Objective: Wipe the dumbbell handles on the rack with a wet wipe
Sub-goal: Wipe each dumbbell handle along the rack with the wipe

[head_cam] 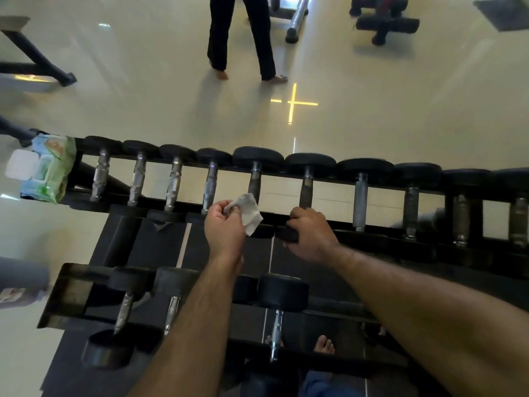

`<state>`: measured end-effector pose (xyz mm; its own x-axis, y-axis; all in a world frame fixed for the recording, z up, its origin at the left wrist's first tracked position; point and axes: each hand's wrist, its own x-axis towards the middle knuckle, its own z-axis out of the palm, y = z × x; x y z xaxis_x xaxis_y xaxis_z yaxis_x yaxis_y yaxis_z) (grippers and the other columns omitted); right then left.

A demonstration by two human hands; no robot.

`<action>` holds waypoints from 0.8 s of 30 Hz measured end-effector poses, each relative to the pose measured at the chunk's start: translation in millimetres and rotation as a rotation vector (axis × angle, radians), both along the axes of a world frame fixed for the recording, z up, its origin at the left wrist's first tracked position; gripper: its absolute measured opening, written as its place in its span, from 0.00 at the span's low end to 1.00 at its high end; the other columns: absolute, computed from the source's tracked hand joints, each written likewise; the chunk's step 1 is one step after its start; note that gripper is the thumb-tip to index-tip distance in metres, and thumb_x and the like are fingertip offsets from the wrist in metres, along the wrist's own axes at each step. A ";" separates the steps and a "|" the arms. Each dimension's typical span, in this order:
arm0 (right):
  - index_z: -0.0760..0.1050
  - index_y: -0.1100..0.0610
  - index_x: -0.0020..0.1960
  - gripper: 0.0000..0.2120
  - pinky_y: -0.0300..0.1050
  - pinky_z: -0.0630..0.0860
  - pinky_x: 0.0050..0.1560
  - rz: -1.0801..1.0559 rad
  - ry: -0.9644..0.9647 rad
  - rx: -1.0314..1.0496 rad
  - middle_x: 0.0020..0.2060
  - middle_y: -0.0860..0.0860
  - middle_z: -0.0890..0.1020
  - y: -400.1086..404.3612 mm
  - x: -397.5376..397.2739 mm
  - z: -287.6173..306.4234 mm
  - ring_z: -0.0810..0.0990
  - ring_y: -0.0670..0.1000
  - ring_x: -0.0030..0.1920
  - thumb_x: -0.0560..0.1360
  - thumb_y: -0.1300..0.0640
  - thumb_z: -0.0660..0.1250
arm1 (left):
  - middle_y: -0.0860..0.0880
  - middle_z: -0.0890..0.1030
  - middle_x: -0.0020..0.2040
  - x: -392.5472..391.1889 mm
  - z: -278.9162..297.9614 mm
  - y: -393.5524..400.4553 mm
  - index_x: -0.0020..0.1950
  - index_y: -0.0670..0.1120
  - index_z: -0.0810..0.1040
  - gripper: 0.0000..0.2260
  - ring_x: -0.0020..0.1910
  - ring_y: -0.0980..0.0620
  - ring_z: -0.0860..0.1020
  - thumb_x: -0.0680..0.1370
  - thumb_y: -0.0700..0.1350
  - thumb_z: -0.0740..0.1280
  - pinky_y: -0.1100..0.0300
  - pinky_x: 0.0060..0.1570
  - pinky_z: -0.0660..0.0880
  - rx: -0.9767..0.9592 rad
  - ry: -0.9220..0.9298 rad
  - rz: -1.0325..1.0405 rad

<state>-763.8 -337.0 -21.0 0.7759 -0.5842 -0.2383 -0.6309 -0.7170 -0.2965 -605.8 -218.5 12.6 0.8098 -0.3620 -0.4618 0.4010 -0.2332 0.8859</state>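
Note:
A black rack point(329, 222) holds a long upper row of dumbbells with metal handles and black heads. My left hand point(224, 227) pinches a crumpled grey-white wet wipe point(247, 212) just in front of the near end of the fifth dumbbell's handle point(254, 181). My right hand point(310, 234) grips the near head point(287, 233) of the sixth dumbbell, whose dark handle point(306, 190) runs away from my knuckles. A lower shelf point(68, 293) carries a few more dumbbells, partly hidden by my forearms.
A green and blue pack of wet wipes point(47, 169) with its lid open lies on the rack's left end. A person point(240, 38) stands on the shiny floor beyond the rack. Gym equipment point(383, 21) stands at the back right, and a bench frame point(37, 64) at the left.

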 end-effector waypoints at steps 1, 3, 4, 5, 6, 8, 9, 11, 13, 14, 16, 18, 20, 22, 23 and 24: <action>0.87 0.51 0.57 0.15 0.54 0.73 0.59 -0.004 -0.080 0.034 0.56 0.48 0.80 -3.7 -9.7 -3.0 0.76 0.55 0.55 0.73 0.45 0.77 | 0.45 0.85 0.54 -2.9 -0.6 -2.1 0.58 0.47 0.80 0.07 0.56 0.45 0.85 0.82 0.38 0.67 0.50 0.55 0.84 -0.004 0.006 0.003; 0.87 0.50 0.58 0.18 0.54 0.73 0.58 -0.013 -0.153 0.075 0.55 0.48 0.80 -7.0 -18.3 -8.8 0.75 0.55 0.54 0.71 0.45 0.78 | 0.45 0.85 0.53 -8.1 -2.2 -7.0 0.58 0.47 0.80 0.07 0.56 0.43 0.84 0.82 0.38 0.67 0.50 0.54 0.83 -0.005 -0.013 -0.002; 0.86 0.50 0.60 0.19 0.55 0.74 0.60 -0.006 -0.153 0.092 0.56 0.49 0.80 -7.6 -18.2 -9.0 0.74 0.56 0.55 0.71 0.45 0.79 | 0.45 0.85 0.54 -10.3 -2.6 -9.7 0.57 0.47 0.80 0.06 0.56 0.43 0.84 0.82 0.39 0.67 0.51 0.54 0.83 -0.002 -0.034 -0.012; 0.86 0.49 0.62 0.21 0.56 0.73 0.62 0.005 -0.135 0.102 0.57 0.49 0.79 -8.0 -16.9 -6.9 0.74 0.56 0.57 0.71 0.44 0.79 | 0.46 0.85 0.54 -12.4 -1.7 -11.9 0.57 0.48 0.80 0.06 0.56 0.44 0.84 0.82 0.39 0.67 0.51 0.54 0.83 0.000 -0.055 -0.025; 0.85 0.49 0.64 0.23 0.57 0.72 0.64 0.022 -0.096 0.111 0.59 0.49 0.78 -8.8 -16.0 -2.6 0.73 0.56 0.59 0.72 0.42 0.79 | 0.47 0.85 0.54 -13.7 -0.4 -13.9 0.58 0.48 0.79 0.06 0.56 0.46 0.84 0.83 0.40 0.67 0.52 0.54 0.84 0.005 -0.076 -0.041; 0.79 0.47 0.72 0.31 0.57 0.69 0.70 0.098 0.036 0.068 0.65 0.49 0.74 -13.6 -19.0 9.4 0.71 0.55 0.65 0.74 0.35 0.75 | 0.48 0.85 0.55 -14.4 2.2 -18.7 0.60 0.47 0.80 0.07 0.55 0.50 0.84 0.84 0.41 0.67 0.56 0.52 0.84 0.012 -0.114 -0.076; 0.75 0.46 0.75 0.36 0.57 0.67 0.73 0.129 0.095 0.020 0.68 0.49 0.73 -17.5 -23.8 14.6 0.70 0.55 0.69 0.74 0.29 0.71 | 0.49 0.85 0.55 -14.5 3.2 -21.3 0.62 0.47 0.80 0.07 0.55 0.51 0.84 0.84 0.41 0.67 0.57 0.51 0.83 0.018 -0.128 -0.097; 0.69 0.47 0.80 0.45 0.60 0.61 0.78 0.091 0.121 -0.068 0.76 0.51 0.71 -27.3 -40.2 23.5 0.66 0.56 0.76 0.72 0.20 0.61 | 0.50 0.85 0.55 -15.1 4.4 -27.6 0.63 0.47 0.81 0.08 0.55 0.52 0.84 0.84 0.42 0.68 0.56 0.53 0.84 0.029 -0.157 -0.146; 0.61 0.51 0.85 0.55 0.60 0.56 0.83 -0.054 0.098 -0.118 0.83 0.55 0.64 -42.7 -61.0 28.7 0.59 0.59 0.83 0.70 0.15 0.56 | 0.51 0.85 0.55 -16.0 4.4 -35.7 0.64 0.46 0.82 0.09 0.54 0.54 0.83 0.84 0.42 0.68 0.61 0.53 0.82 0.054 -0.231 -0.200; 0.54 0.54 0.87 0.61 0.60 0.52 0.85 -0.115 0.121 -0.121 0.86 0.56 0.57 -51.7 -70.0 30.6 0.53 0.59 0.85 0.68 0.14 0.55 | 0.51 0.85 0.56 -16.1 4.1 -40.2 0.64 0.46 0.82 0.10 0.53 0.56 0.82 0.84 0.42 0.68 0.68 0.50 0.80 0.081 -0.298 -0.240; 0.39 0.57 0.88 0.70 0.60 0.44 0.86 -0.185 0.234 -0.081 0.87 0.56 0.41 -66.9 -83.3 30.5 0.38 0.58 0.87 0.64 0.11 0.54 | 0.49 0.85 0.57 -18.3 2.6 -52.2 0.65 0.45 0.83 0.11 0.52 0.58 0.81 0.84 0.42 0.68 0.75 0.48 0.76 0.148 -0.476 -0.336; 0.32 0.57 0.86 0.74 0.60 0.41 0.86 -0.211 0.275 0.005 0.85 0.56 0.31 -73.4 -87.6 26.0 0.30 0.58 0.84 0.61 0.09 0.54 | 0.48 0.87 0.56 -22.9 -0.7 -67.6 0.66 0.46 0.84 0.12 0.53 0.54 0.83 0.84 0.44 0.68 0.64 0.55 0.80 0.181 -0.654 -0.401; 0.29 0.57 0.85 0.76 0.60 0.41 0.86 -0.229 0.251 0.066 0.83 0.56 0.27 -72.8 -87.2 21.9 0.27 0.58 0.83 0.60 0.09 0.56 | 0.48 0.87 0.56 -28.5 -7.1 -84.6 0.66 0.47 0.84 0.12 0.56 0.50 0.84 0.84 0.45 0.67 0.54 0.62 0.81 0.174 -0.835 -0.463; 0.28 0.57 0.85 0.78 0.59 0.40 0.86 -0.242 0.235 0.069 0.83 0.55 0.26 -72.7 -85.8 20.3 0.27 0.58 0.83 0.58 0.09 0.58 | 0.46 0.87 0.58 -33.7 -12.7 -102.0 0.66 0.44 0.84 0.13 0.58 0.47 0.85 0.83 0.39 0.66 0.52 0.63 0.80 0.168 -1.009 -0.561; 0.27 0.56 0.85 0.78 0.58 0.40 0.86 -0.249 0.232 0.067 0.83 0.55 0.26 -72.4 -84.8 21.1 0.27 0.57 0.83 0.58 0.09 0.59 | 0.45 0.87 0.58 -35.1 -17.1 -111.0 0.65 0.43 0.84 0.14 0.57 0.45 0.85 0.82 0.37 0.66 0.51 0.60 0.82 0.156 -1.086 -0.617; 0.27 0.56 0.85 0.78 0.57 0.39 0.85 -0.256 0.227 0.068 0.83 0.55 0.26 -72.6 -84.5 21.1 0.27 0.57 0.83 0.58 0.09 0.60 | 0.44 0.87 0.56 -36.8 -21.4 -119.2 0.64 0.43 0.85 0.14 0.54 0.42 0.85 0.80 0.36 0.66 0.49 0.54 0.83 0.148 -1.159 -0.676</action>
<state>-848.3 -409.7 0.1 0.5294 -0.7297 -0.4327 -0.8428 -0.5109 -0.1697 -642.6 -337.8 -8.8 0.4417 -0.8484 0.2919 -0.7854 -0.2083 0.5829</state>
